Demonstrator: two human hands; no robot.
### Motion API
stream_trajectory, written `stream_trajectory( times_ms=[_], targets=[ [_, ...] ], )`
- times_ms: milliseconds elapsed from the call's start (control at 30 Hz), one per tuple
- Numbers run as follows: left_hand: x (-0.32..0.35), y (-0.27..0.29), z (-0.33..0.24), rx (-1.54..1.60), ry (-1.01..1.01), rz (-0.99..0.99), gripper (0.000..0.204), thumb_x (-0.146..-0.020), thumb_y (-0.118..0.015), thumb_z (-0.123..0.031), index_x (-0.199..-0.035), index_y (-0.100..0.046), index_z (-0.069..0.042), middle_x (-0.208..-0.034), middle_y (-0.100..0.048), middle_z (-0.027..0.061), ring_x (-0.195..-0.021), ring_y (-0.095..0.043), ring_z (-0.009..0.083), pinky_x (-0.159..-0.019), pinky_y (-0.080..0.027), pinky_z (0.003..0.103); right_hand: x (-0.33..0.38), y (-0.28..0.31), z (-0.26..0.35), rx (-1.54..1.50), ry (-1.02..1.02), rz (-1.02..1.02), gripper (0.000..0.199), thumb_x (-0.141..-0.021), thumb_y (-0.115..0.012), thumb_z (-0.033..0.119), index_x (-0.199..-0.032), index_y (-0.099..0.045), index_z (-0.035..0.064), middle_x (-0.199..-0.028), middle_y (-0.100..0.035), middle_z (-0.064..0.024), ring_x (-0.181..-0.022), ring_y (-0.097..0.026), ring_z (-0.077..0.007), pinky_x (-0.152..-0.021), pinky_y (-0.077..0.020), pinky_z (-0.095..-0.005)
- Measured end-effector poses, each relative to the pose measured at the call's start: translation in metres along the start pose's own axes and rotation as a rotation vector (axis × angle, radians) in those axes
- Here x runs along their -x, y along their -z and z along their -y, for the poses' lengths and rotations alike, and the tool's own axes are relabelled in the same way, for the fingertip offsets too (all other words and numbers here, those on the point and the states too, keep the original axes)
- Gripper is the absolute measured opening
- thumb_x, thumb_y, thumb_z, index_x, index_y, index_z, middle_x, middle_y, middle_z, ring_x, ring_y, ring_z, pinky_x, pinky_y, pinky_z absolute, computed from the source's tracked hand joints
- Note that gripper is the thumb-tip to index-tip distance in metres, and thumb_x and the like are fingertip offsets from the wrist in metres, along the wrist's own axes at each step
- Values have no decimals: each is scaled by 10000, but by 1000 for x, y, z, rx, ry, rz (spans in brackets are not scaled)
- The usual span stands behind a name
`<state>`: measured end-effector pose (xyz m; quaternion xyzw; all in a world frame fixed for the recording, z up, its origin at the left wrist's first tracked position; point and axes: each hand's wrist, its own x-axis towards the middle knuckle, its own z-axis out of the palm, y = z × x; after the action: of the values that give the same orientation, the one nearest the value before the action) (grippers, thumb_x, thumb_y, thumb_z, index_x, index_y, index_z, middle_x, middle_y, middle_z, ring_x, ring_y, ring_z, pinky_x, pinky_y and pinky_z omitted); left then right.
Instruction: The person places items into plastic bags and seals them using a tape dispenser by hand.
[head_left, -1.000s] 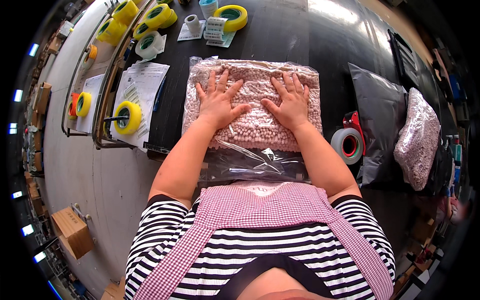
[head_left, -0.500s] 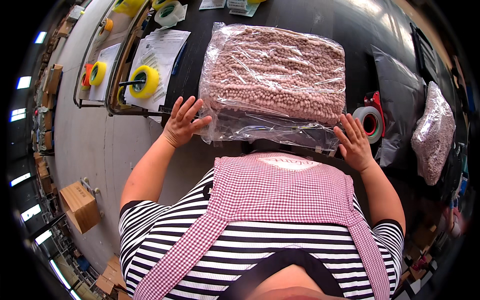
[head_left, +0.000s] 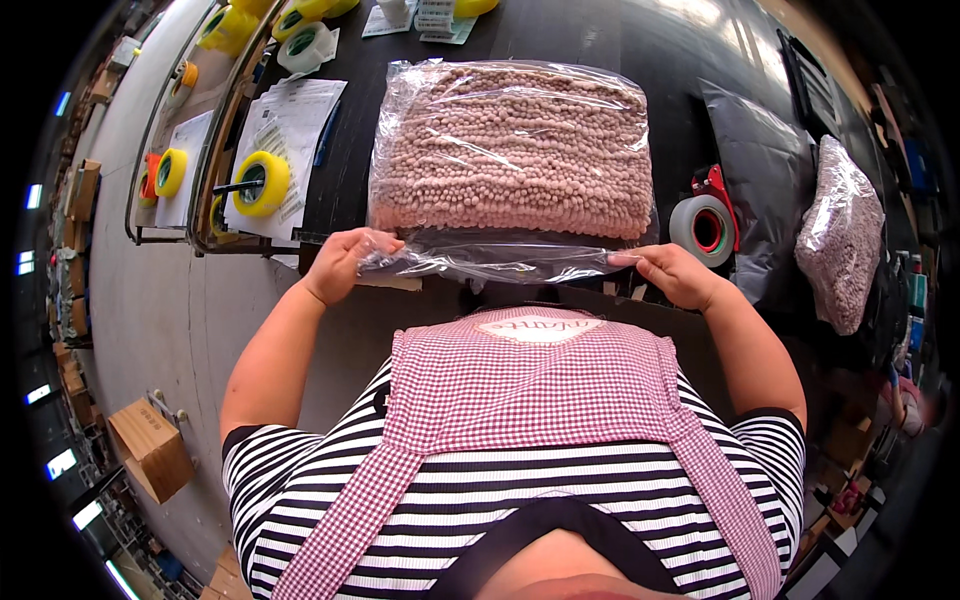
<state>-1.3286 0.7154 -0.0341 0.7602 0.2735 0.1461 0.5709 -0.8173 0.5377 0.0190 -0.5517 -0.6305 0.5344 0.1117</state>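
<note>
A folded pink mat with a nubbly, bobbled pile (head_left: 510, 150) lies flat on the black table inside a clear plastic bag (head_left: 490, 262). The bag's loose flap hangs toward me at the table's near edge. My left hand (head_left: 345, 262) pinches the flap's left corner, its fingers closed on the film. At the right corner, my right hand (head_left: 678, 273) grips the same flap between thumb and fingers. Just beyond my right hand stands a red tape dispenser (head_left: 715, 190) with a grey tape roll (head_left: 700, 228).
Papers (head_left: 290, 120) and a yellow tape roll (head_left: 262, 184) lie at the table's left. On the right are a grey plastic mailer (head_left: 760, 170) and another wrapped bobbled piece (head_left: 842, 240). A cardboard box (head_left: 150, 448) is on the floor at left.
Both hands were spread open beside the bag; now they have closed on the flap's two corners. The flap is drawn into a narrower band. The whole view has shifted slightly.
</note>
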Motion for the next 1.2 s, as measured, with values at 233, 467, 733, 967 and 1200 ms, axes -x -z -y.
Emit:
stream_trajectory(
  times_ms=[233,467,733,967,1200],
  targets=[
    [-39,16,-4,531,315,-557,296,-1061,-471,-245,-1077,-654,-13,-961,-705,65,-865,-676,133,-766,-546,272,-47,45,-14,-387,35,-307,278,-1045,-543,250,-1059,-719,35,-866,-709,-43,-726,-629,-108,-674,-510,-282],
    [-43,-21,-4,470,-221,-774,534,-1054,-395,-354,-1414,-462,34,-1242,-635,208,-1133,-582,219,-1023,-434,371,-73,17,-15,113,6,-835,256,-932,-683,180,-819,-611,-37,-747,-586,-88,-668,-534,-157,-623,-429,-316],
    [-23,-35,-14,-455,-348,-718,874,-811,-764,-577,-1392,-499,20,-1224,-658,164,-1077,-633,217,-926,-494,357,-84,16,-38,-131,-13,-798,249,-977,-632,176,-806,-636,-6,-641,-605,-28,-573,-523,-88,-551,-419,-284],
    [-77,-4,-6,-301,-126,-715,371,-934,-723,-364,-881,-693,2,-741,-649,29,-665,-566,101,-651,-469,261,-88,24,-38,-305,-50,-698,267,-1027,-567,193,-830,-630,23,-648,-617,-20,-538,-572,-91,-510,-451,-262],
    [-113,7,31,-63,388,-659,439,-877,-785,-402,-702,-622,-33,-630,-536,-25,-599,-437,92,-560,-390,306,-107,29,-16,-254,-280,-690,351,-994,-625,278,-769,-630,9,-588,-605,-75,-532,-600,-160,-524,-471,-339]
  ],
)
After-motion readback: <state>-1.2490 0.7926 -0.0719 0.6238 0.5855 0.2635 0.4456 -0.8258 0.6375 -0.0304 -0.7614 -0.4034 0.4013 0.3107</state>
